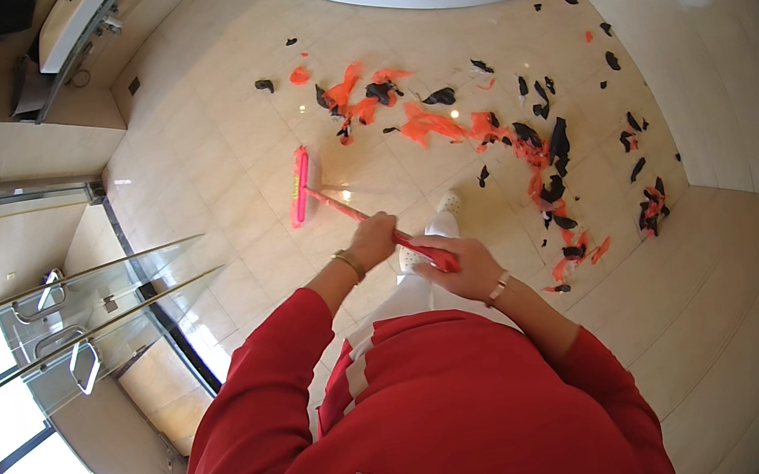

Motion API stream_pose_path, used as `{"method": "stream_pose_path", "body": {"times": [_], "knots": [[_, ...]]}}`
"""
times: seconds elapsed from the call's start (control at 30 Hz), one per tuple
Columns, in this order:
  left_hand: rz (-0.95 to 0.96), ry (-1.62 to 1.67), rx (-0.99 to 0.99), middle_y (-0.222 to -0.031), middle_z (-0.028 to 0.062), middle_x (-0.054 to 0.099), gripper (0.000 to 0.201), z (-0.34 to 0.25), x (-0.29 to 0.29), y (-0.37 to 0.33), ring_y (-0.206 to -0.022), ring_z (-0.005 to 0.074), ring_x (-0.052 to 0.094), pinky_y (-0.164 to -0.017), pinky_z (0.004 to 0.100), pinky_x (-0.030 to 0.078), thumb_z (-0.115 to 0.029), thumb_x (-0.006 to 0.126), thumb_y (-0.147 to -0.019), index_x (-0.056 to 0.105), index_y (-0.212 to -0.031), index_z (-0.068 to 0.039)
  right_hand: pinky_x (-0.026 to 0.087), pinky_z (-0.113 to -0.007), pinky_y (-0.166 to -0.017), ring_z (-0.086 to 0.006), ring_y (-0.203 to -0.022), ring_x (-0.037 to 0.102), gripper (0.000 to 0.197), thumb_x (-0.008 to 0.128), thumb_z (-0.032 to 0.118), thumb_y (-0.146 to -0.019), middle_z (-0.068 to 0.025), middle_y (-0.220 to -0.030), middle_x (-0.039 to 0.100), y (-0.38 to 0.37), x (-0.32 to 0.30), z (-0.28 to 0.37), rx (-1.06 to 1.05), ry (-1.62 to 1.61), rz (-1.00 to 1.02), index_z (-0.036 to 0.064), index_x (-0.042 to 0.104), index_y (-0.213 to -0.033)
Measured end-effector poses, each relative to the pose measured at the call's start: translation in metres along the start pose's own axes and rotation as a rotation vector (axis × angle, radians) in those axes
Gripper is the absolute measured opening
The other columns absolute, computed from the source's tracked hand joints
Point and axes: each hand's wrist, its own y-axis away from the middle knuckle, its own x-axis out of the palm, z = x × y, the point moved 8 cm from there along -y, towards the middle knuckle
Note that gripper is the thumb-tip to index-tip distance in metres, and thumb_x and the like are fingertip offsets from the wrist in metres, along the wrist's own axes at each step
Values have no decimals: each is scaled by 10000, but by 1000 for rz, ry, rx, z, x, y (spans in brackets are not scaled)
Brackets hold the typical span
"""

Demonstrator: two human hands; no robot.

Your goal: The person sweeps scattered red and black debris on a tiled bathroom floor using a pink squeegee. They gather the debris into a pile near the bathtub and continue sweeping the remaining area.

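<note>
Red jacket [470,404] foremost, we held the broom [342,208], left grip [375,240] and right grip [468,268] both closed round it; its head [301,187] lay left of orange and black scraps [559,144] on the floor [219,133]

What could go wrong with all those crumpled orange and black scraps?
The dotted white shoes could slip if they step on crumpled orange and black scraps on the smooth beige tiled floor. A careless push of the red-handled, pink-headed tool might scatter them wider.
</note>
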Motion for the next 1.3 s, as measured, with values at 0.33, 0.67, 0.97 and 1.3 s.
{"method": "stream_pose_path", "body": {"times": [0.33,0.67,0.97,1.3], "knots": [[9,143,263,-797,172,589,138,-94,25,-126,-763,385,591,-673,467,475,-114,674,-755,557,-769,-43,502,-386,-598,-332,-669,637,291,678,224,-832,-161,-778,654,-28,-135,9,29,297,-149,73,675,-1081],[22,380,476,-830,152,570,166,-273,-79,-168,-789,378,574,-681,466,453,-142,612,-823,516,-750,-28,351,-352,-450,-238,-447,459,239,704,121,-683,-72,-550,490,-26,-233,136,-307,678,-335,43,643,-900],[-12,5,273,-837,157,577,147,-158,-140,-171,-780,387,582,-667,479,463,-128,645,-765,532,-782,-37,441,-351,-501,-265,-524,562,239,692,125,-743,-108,-628,577,-97,-205,116,-222,305,-253,60,631,-964],[63,-160,-78,-909,172,635,124,100,-218,-176,-866,359,639,-747,447,515,-79,619,-739,630,-854,-37,519,-334,-703,-289,-790,657,346,704,244,-834,-137,-905,681,-287,-44,53,-120,48,16,97,639,-1141]]}}
